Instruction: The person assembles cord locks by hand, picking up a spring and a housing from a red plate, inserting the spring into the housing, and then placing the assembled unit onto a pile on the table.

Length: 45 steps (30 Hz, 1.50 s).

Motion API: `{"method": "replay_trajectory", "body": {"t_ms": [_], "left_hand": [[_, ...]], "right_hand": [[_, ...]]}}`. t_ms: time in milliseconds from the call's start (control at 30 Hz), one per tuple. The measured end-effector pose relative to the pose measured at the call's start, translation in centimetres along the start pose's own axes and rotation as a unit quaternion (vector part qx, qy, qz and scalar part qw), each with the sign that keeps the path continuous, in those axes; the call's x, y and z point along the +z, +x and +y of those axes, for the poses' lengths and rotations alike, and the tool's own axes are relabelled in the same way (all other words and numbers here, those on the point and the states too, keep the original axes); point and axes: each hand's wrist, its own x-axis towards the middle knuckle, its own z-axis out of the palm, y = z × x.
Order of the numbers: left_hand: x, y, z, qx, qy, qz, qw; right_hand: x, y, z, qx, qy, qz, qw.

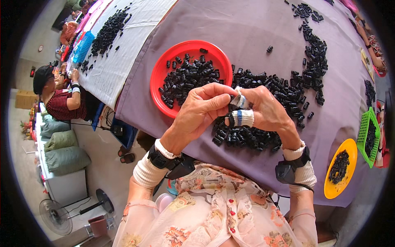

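Left hand [200, 103]: pinched closed near red tray [154, 80]
Right hand [269, 109]: curled, right of tray; cannot tell contents
Black parts [247, 140]: perhaps handling one; next requiring steadiness

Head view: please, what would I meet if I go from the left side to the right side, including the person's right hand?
Black cap → blue basket → red tray → right hand → yellow plate → green basket.
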Motion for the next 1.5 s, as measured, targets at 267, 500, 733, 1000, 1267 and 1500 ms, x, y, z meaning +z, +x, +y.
{"method": "replay_trajectory", "body": {"t_ms": [267,500,733,1000,1267,1500], "left_hand": [[0.4,0.0,0.0,-0.005,-0.035,0.006,0.999],[1.1,0.0,-0.1,0.015,0.046,0.055,0.997],[0.6,0.1,-0.3,0.008,0.024,0.061,0.998],[0.5,-0.3,-0.5,0.013,0.058,0.081,0.995],[0.2,-0.7,-0.1,0.004,-0.005,0.033,0.999],[-0.3,-0.7,-0.4,0.028,-0.015,0.001,1.000]], "right_hand": [[0.7,-0.2,0.0,0.026,0.123,0.078,0.989],[1.1,-0.1,0.0,0.014,0.122,0.085,0.989],[1.0,-0.2,0.1,0.010,0.074,0.100,0.992],[1.3,-0.1,0.2,0.036,0.086,0.095,0.991],[1.0,0.1,0.0,0.037,0.114,0.089,0.989],[0.9,0.2,-0.3,0.028,0.103,0.050,0.993]]}}
